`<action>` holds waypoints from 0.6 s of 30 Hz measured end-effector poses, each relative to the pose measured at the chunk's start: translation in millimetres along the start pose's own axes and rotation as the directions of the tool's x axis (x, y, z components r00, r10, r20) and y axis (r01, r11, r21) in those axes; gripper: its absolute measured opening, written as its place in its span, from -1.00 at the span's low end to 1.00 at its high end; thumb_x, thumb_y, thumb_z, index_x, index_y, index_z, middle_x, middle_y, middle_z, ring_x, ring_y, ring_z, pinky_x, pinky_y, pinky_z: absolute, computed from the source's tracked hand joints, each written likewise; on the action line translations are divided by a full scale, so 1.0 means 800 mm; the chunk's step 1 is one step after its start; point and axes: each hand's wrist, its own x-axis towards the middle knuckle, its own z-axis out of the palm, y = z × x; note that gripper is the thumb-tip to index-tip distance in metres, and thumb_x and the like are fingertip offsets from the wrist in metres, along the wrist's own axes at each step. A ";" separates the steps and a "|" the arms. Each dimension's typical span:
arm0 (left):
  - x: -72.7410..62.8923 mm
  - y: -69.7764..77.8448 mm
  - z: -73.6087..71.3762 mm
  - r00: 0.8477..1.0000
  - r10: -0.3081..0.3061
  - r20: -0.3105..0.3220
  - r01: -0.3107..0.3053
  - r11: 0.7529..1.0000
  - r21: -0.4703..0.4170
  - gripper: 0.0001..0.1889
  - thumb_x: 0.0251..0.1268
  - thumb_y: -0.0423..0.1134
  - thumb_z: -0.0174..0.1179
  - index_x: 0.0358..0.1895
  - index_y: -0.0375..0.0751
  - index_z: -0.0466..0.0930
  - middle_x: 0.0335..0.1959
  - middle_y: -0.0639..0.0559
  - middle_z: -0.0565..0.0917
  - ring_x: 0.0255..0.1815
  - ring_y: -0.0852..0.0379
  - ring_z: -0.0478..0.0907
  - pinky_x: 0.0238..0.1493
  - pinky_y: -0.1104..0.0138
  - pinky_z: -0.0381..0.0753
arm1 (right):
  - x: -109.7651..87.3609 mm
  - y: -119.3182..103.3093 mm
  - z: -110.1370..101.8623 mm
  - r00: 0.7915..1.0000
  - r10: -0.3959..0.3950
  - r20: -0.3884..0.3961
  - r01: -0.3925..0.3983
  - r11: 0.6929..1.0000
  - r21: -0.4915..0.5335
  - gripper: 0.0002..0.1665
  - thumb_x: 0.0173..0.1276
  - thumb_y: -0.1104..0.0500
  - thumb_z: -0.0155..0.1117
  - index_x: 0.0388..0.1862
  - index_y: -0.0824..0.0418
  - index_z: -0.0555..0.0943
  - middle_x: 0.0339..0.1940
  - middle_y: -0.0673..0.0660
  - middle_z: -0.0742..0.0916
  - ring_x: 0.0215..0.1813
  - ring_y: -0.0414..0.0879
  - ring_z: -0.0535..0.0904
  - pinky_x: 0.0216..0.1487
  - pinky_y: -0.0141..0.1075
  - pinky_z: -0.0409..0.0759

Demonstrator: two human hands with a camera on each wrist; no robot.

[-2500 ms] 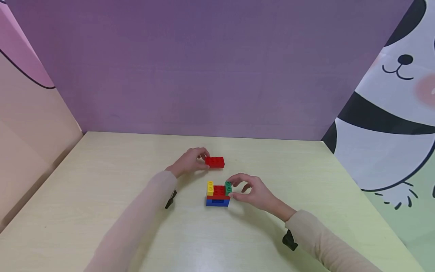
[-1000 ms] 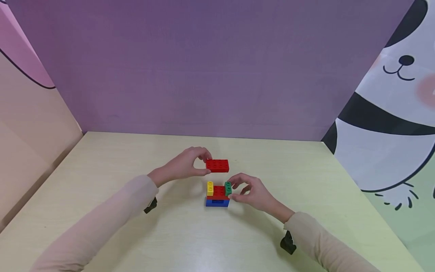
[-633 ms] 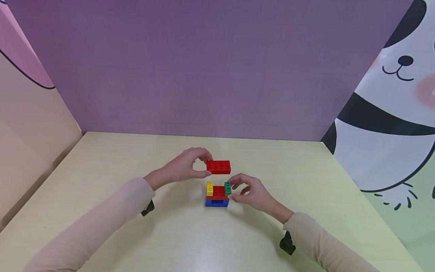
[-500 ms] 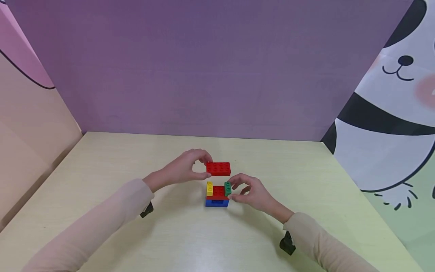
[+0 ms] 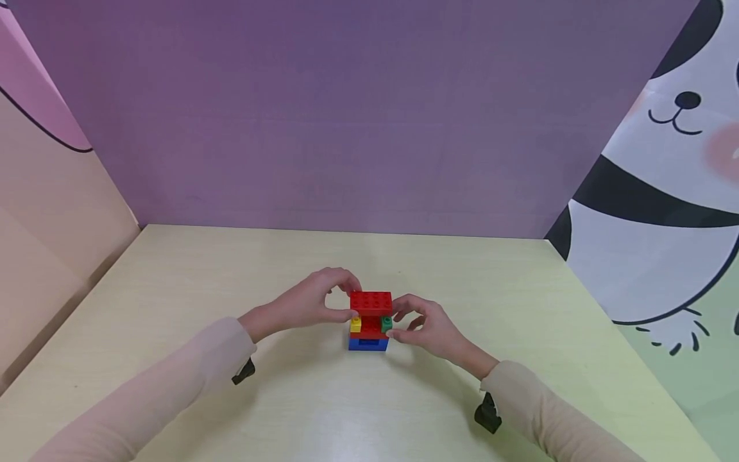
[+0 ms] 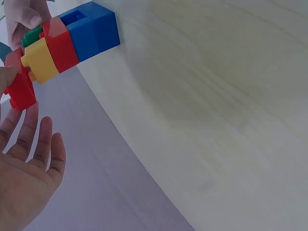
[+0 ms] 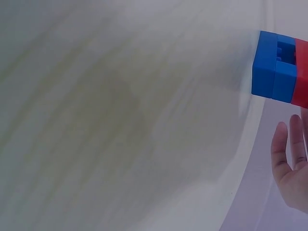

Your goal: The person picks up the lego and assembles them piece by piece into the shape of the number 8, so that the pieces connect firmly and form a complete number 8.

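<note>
My left hand (image 5: pixel 312 301) pinches a red building brick (image 5: pixel 371 303) by its left end, between thumb and fingers. This brick is over a small stack, and in the left wrist view a gap shows between it and the studs of the yellow brick (image 6: pixel 42 62). The stack has blue bricks (image 5: pixel 368 345) with a recess at the bottom and another red brick (image 5: pixel 371 330) on them. On that red brick, yellow stands at the left end and a green brick (image 5: pixel 387 324) at the right. My right hand (image 5: pixel 430 327) pinches the green brick between thumb and index finger.
The stack stands on a pale wooden table (image 5: pixel 369 410). A purple panel (image 5: pixel 346 128) rises behind its far edge, and a panda-print wall (image 5: pixel 652 256) is at the right. Black wrist cameras (image 5: pixel 487 414) hang under both sleeves.
My left hand has lifted the red brick from behind the stack, brought it toward me and lowered it over the yellow and green bricks. My right hand has stayed at the green brick.
</note>
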 end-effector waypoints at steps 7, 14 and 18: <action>-0.003 0.004 0.003 1.000 0.011 0.005 -0.011 1.000 0.000 -0.59 -0.02 -0.12 0.36 -0.06 0.02 0.46 -0.15 0.23 0.54 -0.09 0.27 0.43 -0.03 0.31 0.48 | -0.009 -0.035 -0.005 1.000 -0.002 0.007 0.002 1.000 0.007 -0.55 0.08 0.32 0.34 -0.01 0.30 0.49 -0.09 0.25 0.63 -0.05 0.24 0.52 -0.22 -0.30 0.56; -0.006 0.005 0.006 1.000 0.011 0.013 -0.010 1.000 -0.010 -0.60 -0.01 -0.10 0.35 -0.06 0.02 0.46 -0.15 0.22 0.55 -0.09 0.25 0.45 -0.02 0.28 0.49 | -0.011 -0.040 -0.005 1.000 0.000 0.002 0.000 1.000 0.011 -0.55 0.08 0.31 0.35 -0.01 0.29 0.49 -0.08 0.25 0.64 -0.06 0.24 0.52 -0.22 -0.30 0.56; -0.006 0.005 0.007 1.000 0.017 0.011 -0.017 1.000 -0.007 -0.61 0.00 -0.09 0.34 -0.06 0.02 0.46 -0.16 0.22 0.55 -0.08 0.22 0.47 -0.02 0.25 0.49 | -0.011 -0.040 -0.005 1.000 -0.002 0.003 0.002 1.000 0.009 -0.55 0.09 0.31 0.34 -0.01 0.29 0.49 -0.09 0.25 0.64 -0.06 0.23 0.52 -0.20 -0.23 0.57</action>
